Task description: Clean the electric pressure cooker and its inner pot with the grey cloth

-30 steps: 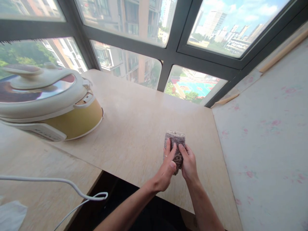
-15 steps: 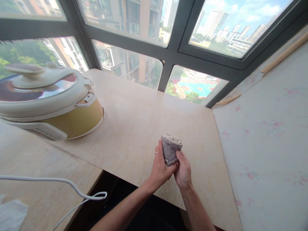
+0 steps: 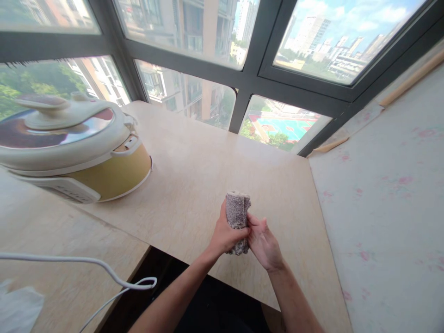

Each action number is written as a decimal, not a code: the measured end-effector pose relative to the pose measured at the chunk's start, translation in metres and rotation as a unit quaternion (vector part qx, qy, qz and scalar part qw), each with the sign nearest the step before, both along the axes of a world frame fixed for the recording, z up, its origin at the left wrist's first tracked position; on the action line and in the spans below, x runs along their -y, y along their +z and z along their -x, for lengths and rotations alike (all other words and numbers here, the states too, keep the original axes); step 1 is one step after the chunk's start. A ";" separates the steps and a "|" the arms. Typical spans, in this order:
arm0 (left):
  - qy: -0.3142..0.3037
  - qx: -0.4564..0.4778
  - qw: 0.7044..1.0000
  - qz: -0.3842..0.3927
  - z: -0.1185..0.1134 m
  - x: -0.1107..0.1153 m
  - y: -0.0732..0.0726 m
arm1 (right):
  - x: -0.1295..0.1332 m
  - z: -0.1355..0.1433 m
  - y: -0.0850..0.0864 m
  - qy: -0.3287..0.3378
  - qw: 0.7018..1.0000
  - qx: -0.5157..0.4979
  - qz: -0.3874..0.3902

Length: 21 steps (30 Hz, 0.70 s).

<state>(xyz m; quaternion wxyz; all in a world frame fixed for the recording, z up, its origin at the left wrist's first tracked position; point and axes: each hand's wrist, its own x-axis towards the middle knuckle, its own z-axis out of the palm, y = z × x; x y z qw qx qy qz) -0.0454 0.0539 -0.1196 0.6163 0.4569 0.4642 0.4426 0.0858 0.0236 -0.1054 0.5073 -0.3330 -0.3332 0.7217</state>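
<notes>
A fuzzy grey cloth (image 3: 237,210), folded into a thick bundle, is held above the countertop near its front edge. My left hand (image 3: 225,233) wraps round it from the left, its thumb lying across the front. The lower end of the bundle sticks out under that thumb. On the right side is my right hand (image 3: 264,243), palm partly showing and thumb lifted off. Its fingertips touch the right side of the cloth, and some are hidden there.
A cream and yellow electric cooker (image 3: 104,173) with a lid stands on the left of the countertop (image 3: 187,185). A white cable (image 3: 104,266) loops over the front left edge, near a crumpled white plastic piece (image 3: 21,307). Windows rise behind; a floral wall (image 3: 378,208) bounds the right.
The cloth has turned upright and shifted slightly left, showing a longer side. My left thumb now crosses its front. My right thumb has come off the cloth, and that hand has opened.
</notes>
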 end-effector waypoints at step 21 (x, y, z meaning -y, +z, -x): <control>-0.119 -0.244 0.962 -0.014 -0.003 0.010 0.011 | -0.028 0.014 -0.010 -0.225 0.967 0.041 0.107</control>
